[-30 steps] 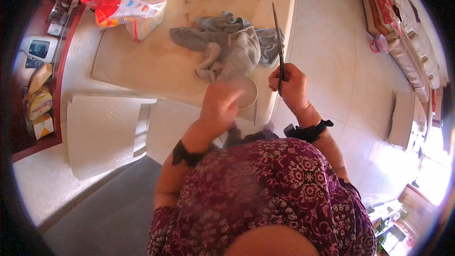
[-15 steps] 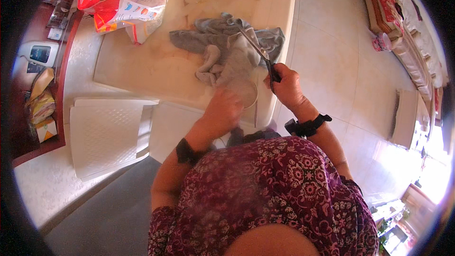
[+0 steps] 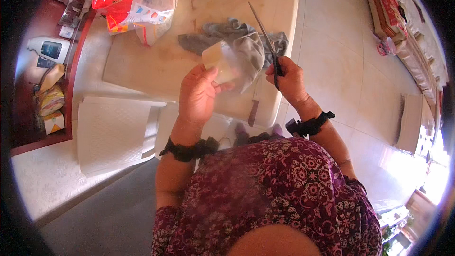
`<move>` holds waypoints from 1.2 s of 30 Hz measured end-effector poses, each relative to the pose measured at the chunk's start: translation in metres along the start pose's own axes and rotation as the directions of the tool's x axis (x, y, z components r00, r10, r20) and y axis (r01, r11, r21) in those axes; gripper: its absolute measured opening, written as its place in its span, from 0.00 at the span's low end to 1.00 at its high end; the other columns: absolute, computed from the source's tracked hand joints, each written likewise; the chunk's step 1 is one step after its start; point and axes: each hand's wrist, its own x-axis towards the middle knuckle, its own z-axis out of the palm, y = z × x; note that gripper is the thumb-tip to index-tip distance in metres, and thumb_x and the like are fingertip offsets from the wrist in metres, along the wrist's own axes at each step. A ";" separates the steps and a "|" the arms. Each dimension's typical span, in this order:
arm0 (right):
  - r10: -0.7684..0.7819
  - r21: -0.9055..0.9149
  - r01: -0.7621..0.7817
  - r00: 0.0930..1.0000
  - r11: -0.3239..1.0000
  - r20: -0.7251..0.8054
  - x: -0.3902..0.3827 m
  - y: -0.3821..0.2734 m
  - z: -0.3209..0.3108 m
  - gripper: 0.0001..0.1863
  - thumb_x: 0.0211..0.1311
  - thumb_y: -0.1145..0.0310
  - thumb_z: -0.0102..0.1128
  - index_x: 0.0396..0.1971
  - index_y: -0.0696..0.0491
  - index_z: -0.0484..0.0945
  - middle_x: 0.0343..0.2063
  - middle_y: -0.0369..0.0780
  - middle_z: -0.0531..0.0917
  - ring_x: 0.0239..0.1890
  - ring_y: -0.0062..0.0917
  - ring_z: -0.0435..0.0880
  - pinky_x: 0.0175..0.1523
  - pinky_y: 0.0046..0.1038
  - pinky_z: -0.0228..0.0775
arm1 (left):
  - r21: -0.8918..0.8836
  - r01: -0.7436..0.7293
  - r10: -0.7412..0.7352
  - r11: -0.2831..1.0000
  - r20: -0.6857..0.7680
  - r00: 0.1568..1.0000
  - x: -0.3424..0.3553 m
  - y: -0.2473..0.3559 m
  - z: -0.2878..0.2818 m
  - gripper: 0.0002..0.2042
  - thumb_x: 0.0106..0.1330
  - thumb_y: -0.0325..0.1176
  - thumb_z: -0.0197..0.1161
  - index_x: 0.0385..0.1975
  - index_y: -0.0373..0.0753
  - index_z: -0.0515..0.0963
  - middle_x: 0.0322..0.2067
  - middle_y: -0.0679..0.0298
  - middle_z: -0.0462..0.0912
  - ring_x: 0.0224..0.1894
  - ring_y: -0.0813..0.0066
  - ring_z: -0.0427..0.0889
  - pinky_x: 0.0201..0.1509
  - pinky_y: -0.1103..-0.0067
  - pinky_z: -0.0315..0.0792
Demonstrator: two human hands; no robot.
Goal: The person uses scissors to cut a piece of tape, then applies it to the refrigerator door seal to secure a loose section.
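A half-curled left hand (image 3: 196, 90) holds a pale object (image 3: 217, 61), the right hand (image 3: 292, 81) grips scissors (image 3: 275, 61), a lettered bag (image 3: 137, 4) beyond.

Ahead and to my left, I see bold characters in dark and yellow print on the red part of the glossy red-and-clear plastic bag (image 3: 137, 7), with small blue and orange pictures below. I also see a dark rectangular label (image 3: 52, 50) on the white plastic bottle (image 3: 47, 41); its lettering is too small for me to read.
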 end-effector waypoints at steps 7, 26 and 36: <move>0.002 0.132 -0.020 0.991 0.991 0.133 0.000 -0.018 -0.004 0.09 0.45 0.80 0.60 0.29 0.58 0.72 0.24 0.35 0.78 0.30 0.17 0.77 0.36 0.20 0.71 | 0.109 -0.093 0.087 0.990 0.052 0.995 -0.004 -0.001 0.007 0.14 0.56 0.24 0.54 0.43 0.32 0.69 0.41 0.54 0.76 0.43 0.63 0.77 0.47 0.67 0.72; 0.030 0.623 -0.196 0.963 0.757 0.266 -0.017 -0.088 -0.007 0.06 0.50 0.75 0.56 0.29 0.55 0.70 0.19 0.31 0.71 0.20 0.14 0.68 0.25 0.16 0.59 | 0.610 -0.290 0.317 0.738 0.067 0.946 -0.035 -0.013 0.044 0.20 0.57 0.21 0.55 0.52 0.30 0.65 0.37 0.61 0.79 0.39 0.81 0.75 0.44 0.84 0.68; 0.061 0.775 -0.232 0.968 0.588 0.244 -0.023 -0.077 0.000 0.09 0.52 0.70 0.57 0.27 0.59 0.69 0.19 0.37 0.72 0.16 0.22 0.72 0.21 0.22 0.65 | 0.758 -0.649 0.521 -0.061 0.579 0.627 -0.030 -0.006 0.044 0.13 0.45 0.20 0.60 0.34 0.36 0.77 0.33 0.57 0.77 0.33 0.58 0.75 0.35 0.71 0.67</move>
